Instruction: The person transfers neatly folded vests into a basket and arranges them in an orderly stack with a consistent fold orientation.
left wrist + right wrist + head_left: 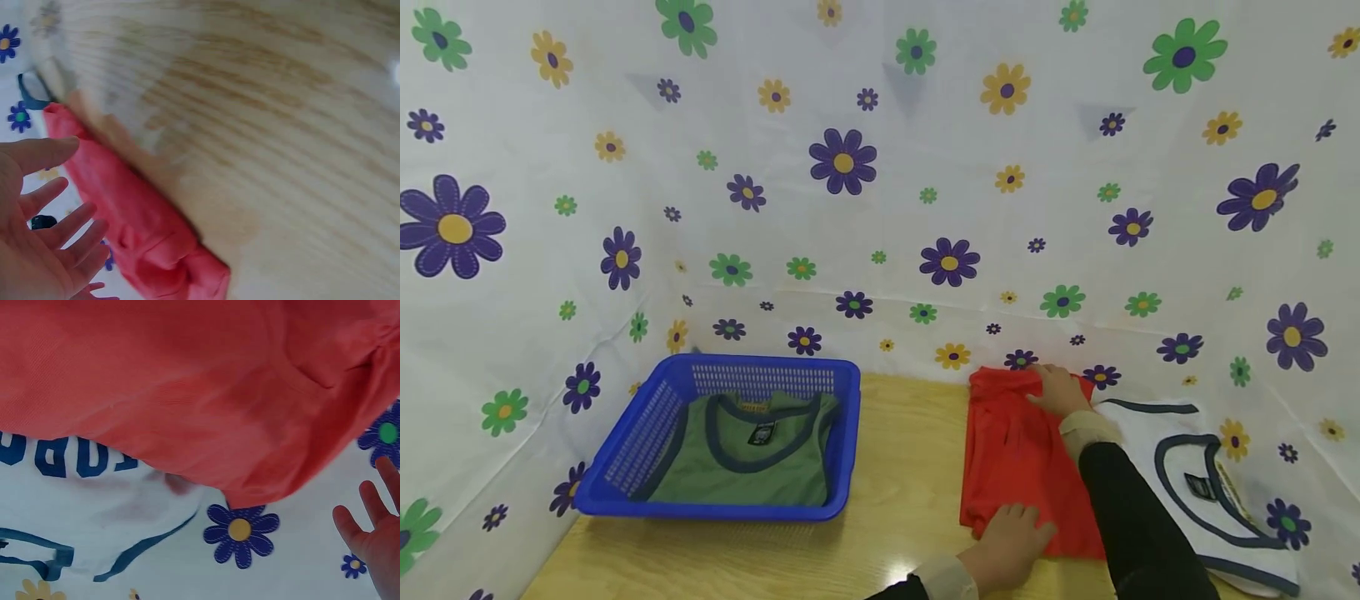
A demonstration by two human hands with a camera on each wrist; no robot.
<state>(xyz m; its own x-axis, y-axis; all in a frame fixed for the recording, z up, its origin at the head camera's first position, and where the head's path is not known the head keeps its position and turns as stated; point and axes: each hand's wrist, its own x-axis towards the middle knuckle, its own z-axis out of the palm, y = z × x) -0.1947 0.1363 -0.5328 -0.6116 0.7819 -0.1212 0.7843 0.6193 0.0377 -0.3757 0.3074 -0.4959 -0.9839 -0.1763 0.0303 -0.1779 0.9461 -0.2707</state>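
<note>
A red garment (pixel 1022 450), seemingly folded, lies on the wooden table at the right. My left hand (pixel 1011 546) is at its near edge, fingers extended over the cloth; the left wrist view shows this hand (pixel 44 237) with spread, loosely bent fingers beside the red fabric. At the garment's far edge is my right hand (pixel 1060 390), fingers reaching over the cloth. In the right wrist view the right hand (pixel 381 544) has spread fingers and appears apart from the red cloth (pixel 187 394). Just right of the red garment lies a white shirt (pixel 1180 500) with dark trim, partly hidden by my right arm.
A blue plastic basket (pixel 846 433) stands on the left of the table (pixel 910 450), with a green dark-trimmed shirt (pixel 760 467) lying inside. White flower-printed sheeting (pixel 880 217) rises behind and at both sides.
</note>
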